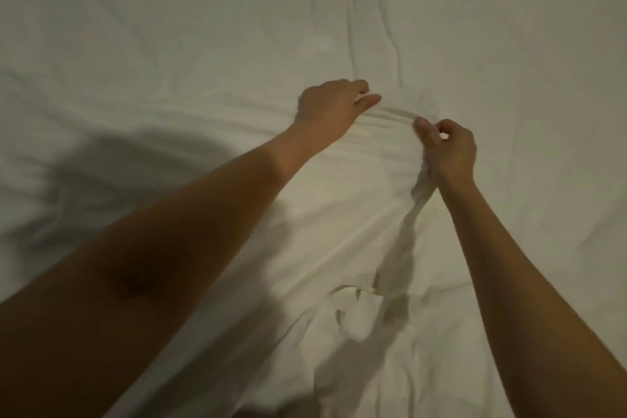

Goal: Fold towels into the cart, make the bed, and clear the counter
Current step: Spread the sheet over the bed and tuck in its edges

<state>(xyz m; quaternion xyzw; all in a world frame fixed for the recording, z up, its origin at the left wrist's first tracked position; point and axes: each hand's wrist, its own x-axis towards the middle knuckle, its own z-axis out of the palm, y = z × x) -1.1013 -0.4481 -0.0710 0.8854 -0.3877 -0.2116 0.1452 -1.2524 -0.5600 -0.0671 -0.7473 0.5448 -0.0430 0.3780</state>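
Head view: hands [334,102] [448,149] gripping creased sheet [203,44]

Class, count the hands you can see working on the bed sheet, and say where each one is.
2. The left hand grips a fold of the sheet near the middle; the right hand pinches the sheet just to its right.

Two bare forearms come into view from the near edge, with no sleeves showing on either. The left hand [334,102] and right hand [448,149] wear no gloves, rings, watch or wristband.
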